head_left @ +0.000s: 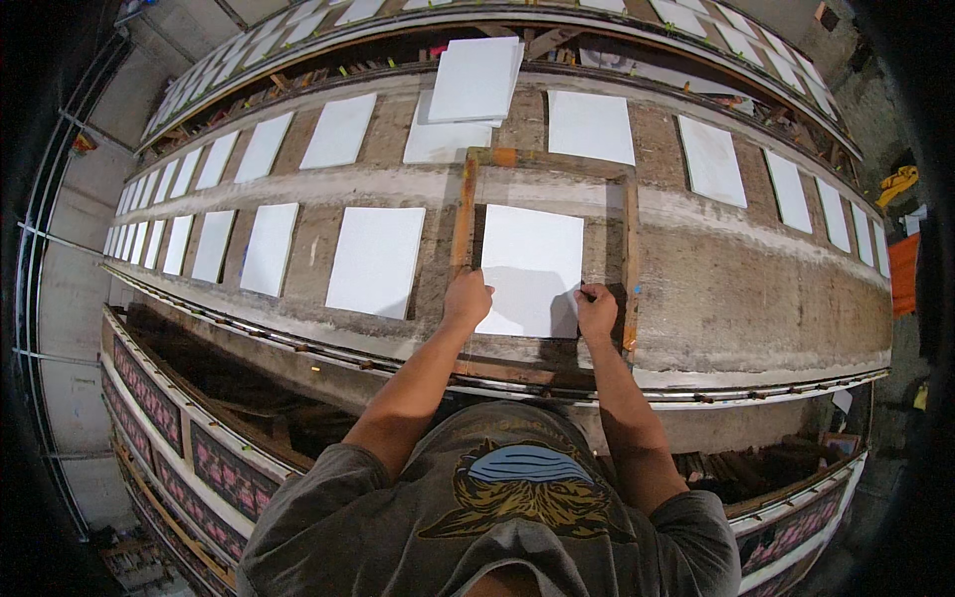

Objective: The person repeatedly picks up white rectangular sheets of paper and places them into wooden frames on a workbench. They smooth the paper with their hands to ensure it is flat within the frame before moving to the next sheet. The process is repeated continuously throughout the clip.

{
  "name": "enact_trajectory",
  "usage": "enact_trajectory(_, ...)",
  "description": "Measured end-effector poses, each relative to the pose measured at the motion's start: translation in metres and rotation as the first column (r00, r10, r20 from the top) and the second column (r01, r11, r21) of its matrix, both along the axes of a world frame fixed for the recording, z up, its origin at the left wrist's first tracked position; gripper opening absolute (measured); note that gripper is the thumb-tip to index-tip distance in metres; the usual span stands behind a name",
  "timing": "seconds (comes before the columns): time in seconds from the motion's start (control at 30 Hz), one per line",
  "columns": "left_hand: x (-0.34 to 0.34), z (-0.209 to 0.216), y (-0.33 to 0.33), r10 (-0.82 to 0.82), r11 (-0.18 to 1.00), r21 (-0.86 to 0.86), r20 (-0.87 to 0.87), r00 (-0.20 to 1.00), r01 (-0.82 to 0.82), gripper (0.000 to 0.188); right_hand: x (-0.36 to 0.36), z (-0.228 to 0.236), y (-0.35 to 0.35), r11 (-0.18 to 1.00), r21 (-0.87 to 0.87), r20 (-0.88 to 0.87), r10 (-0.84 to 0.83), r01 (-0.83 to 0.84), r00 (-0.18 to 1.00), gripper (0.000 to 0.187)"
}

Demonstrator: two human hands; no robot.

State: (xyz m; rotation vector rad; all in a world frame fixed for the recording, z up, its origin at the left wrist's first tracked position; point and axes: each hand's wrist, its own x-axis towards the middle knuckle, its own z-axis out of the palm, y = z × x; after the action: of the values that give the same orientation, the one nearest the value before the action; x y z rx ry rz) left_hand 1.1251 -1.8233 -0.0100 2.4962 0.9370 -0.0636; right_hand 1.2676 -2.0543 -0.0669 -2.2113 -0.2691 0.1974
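A white rectangular sheet (532,261) lies on the brown tabletop directly in front of me, inside the outline of a worn wooden frame (630,239). My left hand (467,298) is closed at the sheet's left edge, over the frame's left bar. Opposite it, my right hand (597,313) pinches the sheet's right edge, with fingers curled. Shadows of my arms fall across the lower part of the sheet. Beyond the frame's far bar, a small stack of white sheets (475,82) rests partly over another white sheet (423,139).
Two rows of spaced white sheets (376,261) run along the long table (756,308). Another long table with sheets (686,18) stands farther away. Behind me is a rack with dark pink-patterned panels (234,478). An orange cloth (903,274) hangs at far right.
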Motion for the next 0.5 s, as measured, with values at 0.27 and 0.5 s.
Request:
enact_trajectory(0.27, 0.002, -0.006, 0.003, -0.03, 0.999, -0.013, -0.04, 0.999, 0.03, 0.031, -0.001, -0.001, 0.001, 0.999, -0.047, 0.004, 0.001, 0.0, 1.0, 0.024)
enact_trajectory(0.5, 0.0, -0.002, -0.001, -0.009, 1.0, -0.011, -0.072, 0.997, 0.008, 0.029, -0.001, -0.007, 0.0, 0.998, -0.065, 0.019, 0.021, -0.02, 1.0, 0.022)
